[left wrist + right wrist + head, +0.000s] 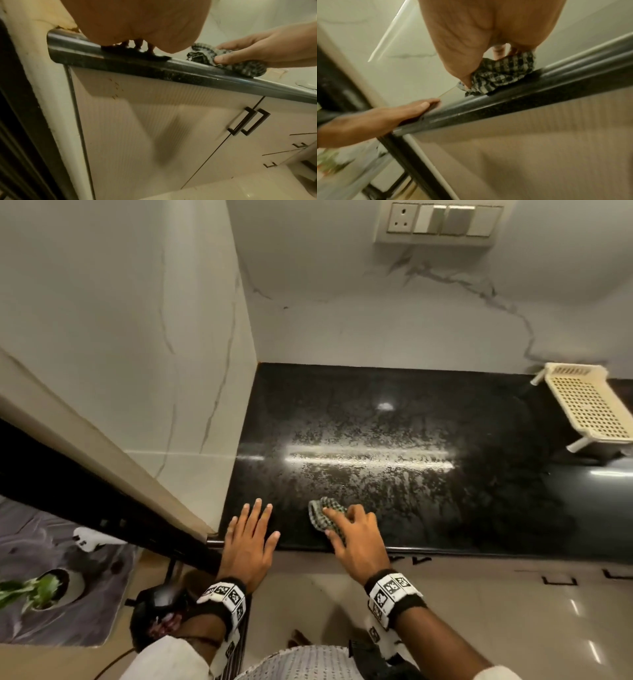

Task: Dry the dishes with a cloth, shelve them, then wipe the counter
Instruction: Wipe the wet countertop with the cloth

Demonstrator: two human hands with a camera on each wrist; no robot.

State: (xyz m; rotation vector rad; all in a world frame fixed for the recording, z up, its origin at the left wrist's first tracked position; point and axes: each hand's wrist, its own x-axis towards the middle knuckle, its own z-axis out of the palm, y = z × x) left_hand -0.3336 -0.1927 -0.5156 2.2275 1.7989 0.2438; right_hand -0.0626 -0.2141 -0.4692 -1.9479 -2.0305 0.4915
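Note:
A crumpled green-and-white checked cloth (320, 513) lies on the black speckled counter (411, 422), close to its front edge. My right hand (352, 529) holds the cloth down, with thumb and fingers curled round it; the left wrist view shows the cloth (202, 54) bunched in that hand's (265, 44) grip. My left hand (253, 529) lies flat on the counter near the front left corner, fingers straight, a short gap left of the cloth. From the right wrist, the cloth (501, 71) sits at the counter's rounded front edge (522, 97). No dishes are in view.
A cream perforated plastic rack (589, 405) stands on the counter at the far right. A marble wall (137, 337) closes the counter's left side, and a socket panel (438, 220) is on the back wall. Cabinet doors with black handles (248, 121) are below. A potted plant (41, 590) sits on the floor at left.

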